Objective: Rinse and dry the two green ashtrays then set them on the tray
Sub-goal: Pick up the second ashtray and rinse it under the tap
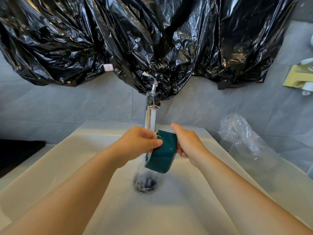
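- Hands share one green ashtray (161, 150): left hand (138, 143) pinches its left rim, right hand (188, 144) curls round its right side.
- It stands on edge in the stream under the faucet (149, 116), above the drain (145, 183).
- Best turned slowly, grip firm; wet glaze is likely slick.
- Faucet close above; walls of the basin (59, 167) well apart.

Green ashtray (162, 151): smooth, glossy dark green, glaze-like.
Faucet (149, 116): polished, mirror-bright metal.
Sink (67, 150), below the faucet: smooth, glossy white, ceramic in look.
Drain (145, 183): shiny metal.
Sheeting (152, 39), above the faucet: thin black plastic, crinkled, glossy.
Bag (245, 136), right of the faucet: clear, creased plastic film.
Wall (67, 102), behind the faucet: matt grey tile.
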